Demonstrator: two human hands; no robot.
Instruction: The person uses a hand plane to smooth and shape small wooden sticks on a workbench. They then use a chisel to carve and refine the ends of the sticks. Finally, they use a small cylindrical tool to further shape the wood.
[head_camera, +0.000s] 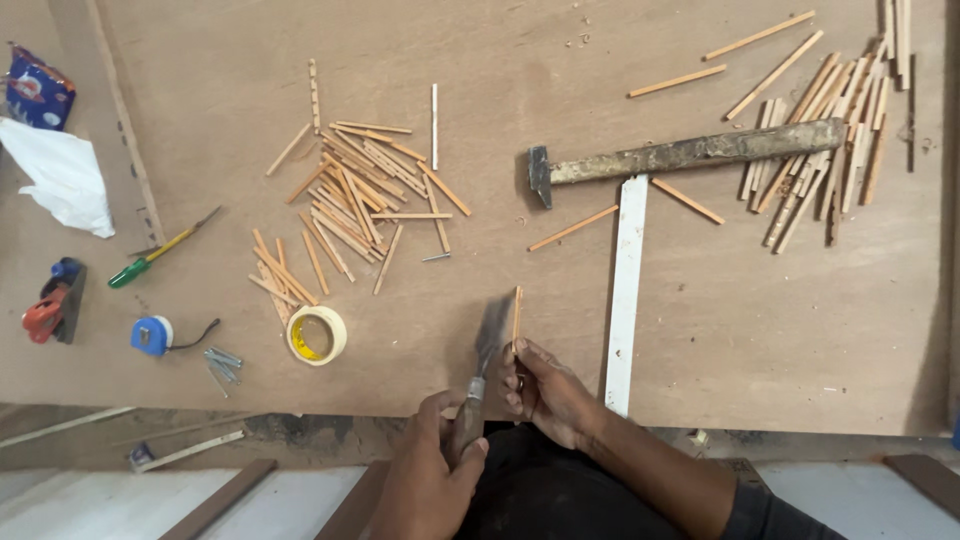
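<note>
My left hand (428, 478) grips the handle of a chisel-like blade (491, 332), which is blurred and points up over the board's near edge. Right beside the blade, my right hand (543, 394) pinches a thin wooden stick (516, 318) and holds it upright. Both hands are at the near edge of the brown plywood board (720, 340).
A pile of short sticks (358, 200) lies mid-left and a longer pile (820, 140) far right. A hammer (680, 155) and a white strip (626, 290) lie right of centre. A tape roll (316, 334), nails (222, 364), a tape measure (152, 335), a screwdriver (160, 248), a small plane (55, 300) and a white cloth (62, 175) are on the left.
</note>
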